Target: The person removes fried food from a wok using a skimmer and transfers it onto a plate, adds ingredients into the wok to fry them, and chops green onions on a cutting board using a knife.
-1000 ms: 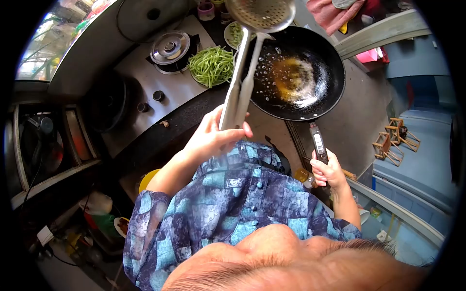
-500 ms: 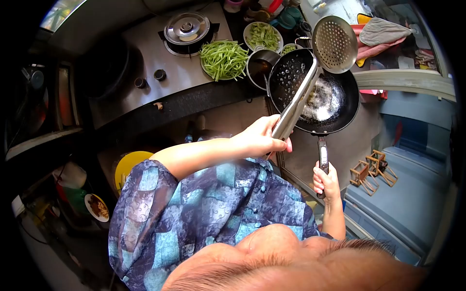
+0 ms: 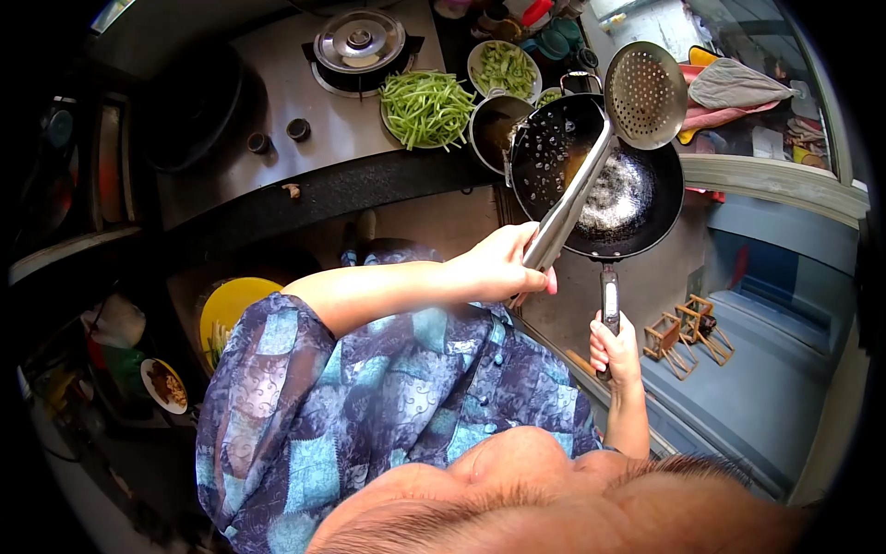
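Observation:
My left hand (image 3: 506, 263) is closed around the long metal handle of a skimmer (image 3: 644, 96). The skimmer's round perforated head is raised at the far right rim of a black wok (image 3: 637, 222), its handle crossing above the wok. My right hand (image 3: 616, 348) grips the wok's handle (image 3: 610, 297). Glossy liquid and bubbles show inside the wok, whose left rim overlaps a metal pot (image 3: 486, 138). A shiny streak of liquid lies at that rim, over the pot's edge. The fingertips of my left hand are partly hidden behind the skimmer handle.
Cut green stalks fill a plate (image 3: 426, 109) left of the pot; a bowl of chopped greens (image 3: 503, 71) stands behind. A lidded pan (image 3: 360, 42) sits on the stove. Cloths (image 3: 738, 85) lie at right. Small wooden stools (image 3: 704, 329) stand below, and a yellow bowl (image 3: 235, 309) at lower left.
The wok's left rim now shows a streak of liquid beside the pot, and fewer bubbles are visible. Skimmer and wok keep nearly the same place as the view shifts slightly.

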`<state>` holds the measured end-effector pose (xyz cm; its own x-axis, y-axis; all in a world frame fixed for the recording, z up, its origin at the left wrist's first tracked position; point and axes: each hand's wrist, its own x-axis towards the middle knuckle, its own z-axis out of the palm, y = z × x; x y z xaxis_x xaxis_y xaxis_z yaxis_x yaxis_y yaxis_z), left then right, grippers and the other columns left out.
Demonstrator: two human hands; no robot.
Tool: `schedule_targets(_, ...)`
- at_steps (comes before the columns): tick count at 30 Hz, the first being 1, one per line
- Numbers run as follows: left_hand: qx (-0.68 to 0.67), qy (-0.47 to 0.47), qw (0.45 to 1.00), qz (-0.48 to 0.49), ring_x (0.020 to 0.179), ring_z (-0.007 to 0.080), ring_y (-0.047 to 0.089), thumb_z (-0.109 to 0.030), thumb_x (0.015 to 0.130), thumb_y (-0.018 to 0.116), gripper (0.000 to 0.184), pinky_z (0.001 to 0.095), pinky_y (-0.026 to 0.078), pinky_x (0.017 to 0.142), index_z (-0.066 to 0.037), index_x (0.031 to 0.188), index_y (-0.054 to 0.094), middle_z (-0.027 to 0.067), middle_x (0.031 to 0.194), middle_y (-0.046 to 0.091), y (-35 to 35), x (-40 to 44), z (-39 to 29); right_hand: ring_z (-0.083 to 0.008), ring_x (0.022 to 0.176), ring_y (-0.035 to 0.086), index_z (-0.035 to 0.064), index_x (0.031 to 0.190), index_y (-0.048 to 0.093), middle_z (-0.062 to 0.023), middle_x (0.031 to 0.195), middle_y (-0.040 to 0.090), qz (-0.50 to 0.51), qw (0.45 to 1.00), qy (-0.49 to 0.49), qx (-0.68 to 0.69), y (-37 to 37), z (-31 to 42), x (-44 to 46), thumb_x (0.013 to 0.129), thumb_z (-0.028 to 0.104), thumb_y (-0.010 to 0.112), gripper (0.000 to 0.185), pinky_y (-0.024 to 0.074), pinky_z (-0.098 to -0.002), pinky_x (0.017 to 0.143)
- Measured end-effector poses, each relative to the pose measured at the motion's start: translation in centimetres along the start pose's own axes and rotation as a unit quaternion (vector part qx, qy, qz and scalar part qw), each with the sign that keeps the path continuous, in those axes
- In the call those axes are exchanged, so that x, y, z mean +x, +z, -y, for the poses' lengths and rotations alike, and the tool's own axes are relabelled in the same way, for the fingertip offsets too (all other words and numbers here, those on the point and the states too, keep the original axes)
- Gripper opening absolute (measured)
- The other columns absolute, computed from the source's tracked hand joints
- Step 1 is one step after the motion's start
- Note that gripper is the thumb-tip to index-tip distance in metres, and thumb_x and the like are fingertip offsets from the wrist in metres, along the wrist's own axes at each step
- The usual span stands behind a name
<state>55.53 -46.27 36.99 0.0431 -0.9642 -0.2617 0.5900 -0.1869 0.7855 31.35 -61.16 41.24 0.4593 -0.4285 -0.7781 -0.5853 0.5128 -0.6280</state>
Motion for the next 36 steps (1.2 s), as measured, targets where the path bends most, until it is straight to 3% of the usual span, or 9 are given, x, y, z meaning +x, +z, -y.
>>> schedule_targets(36, -0.004, -0.001, 1.0, 0.002, 0.054, 0.0084, 0.053, -0.005, 0.077, 0.06, 0.032, 0.0227, 0.044, 0.046, -0.001, 0.104, 0.044, 0.0066, 0.083, 0.065, -2.9, -0.9, 0.6, -0.0041, 0.039, 0.035, 0.0079, 0.088, 0.045, 0.0008, 0.059, 0.044, -0.033, 0.99, 0.026, -0.137, 3.1, 5.4, 1.8, 0.088, 0.013, 0.063, 0.018, 0.0296, -0.021, 0.034)
